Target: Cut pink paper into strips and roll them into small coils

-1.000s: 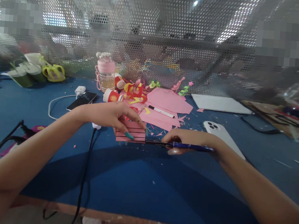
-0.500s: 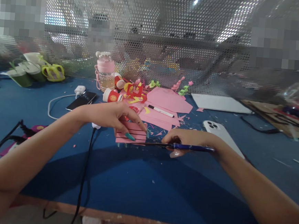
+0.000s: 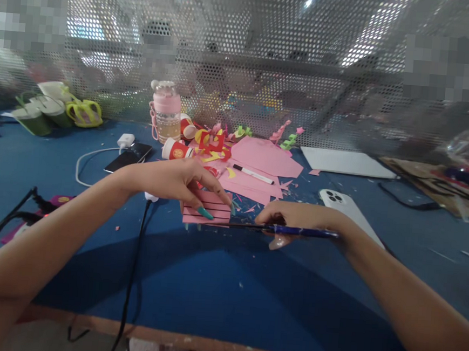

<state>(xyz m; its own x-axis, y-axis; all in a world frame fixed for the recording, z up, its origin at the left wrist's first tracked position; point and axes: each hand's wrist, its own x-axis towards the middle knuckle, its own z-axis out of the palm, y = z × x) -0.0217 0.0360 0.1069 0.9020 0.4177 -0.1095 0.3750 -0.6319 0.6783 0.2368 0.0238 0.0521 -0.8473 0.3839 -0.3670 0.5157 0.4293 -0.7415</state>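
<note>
Pink lined paper piece point(image 3: 211, 210) pinched flat under the left hand's point(image 3: 173, 179) fingers; blue-handled scissors point(image 3: 279, 229) lie level in the right hand point(image 3: 296, 218), blades meeting its lower edge.

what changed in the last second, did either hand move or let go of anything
Almost nothing. The left hand keeps pinching the pink black-lined paper piece; the right hand keeps gripping the blue-handled scissors at the paper's lower edge. Both sit marginally further right. Nothing was released.

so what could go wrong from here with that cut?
Left hand fingertips pinch the small pink black-lined paper piece right beside the thin scissor blades held by the right hand: a nick is possible. The paper might twist off the line. The white smartphone by the right wrist could get bumped.
</note>
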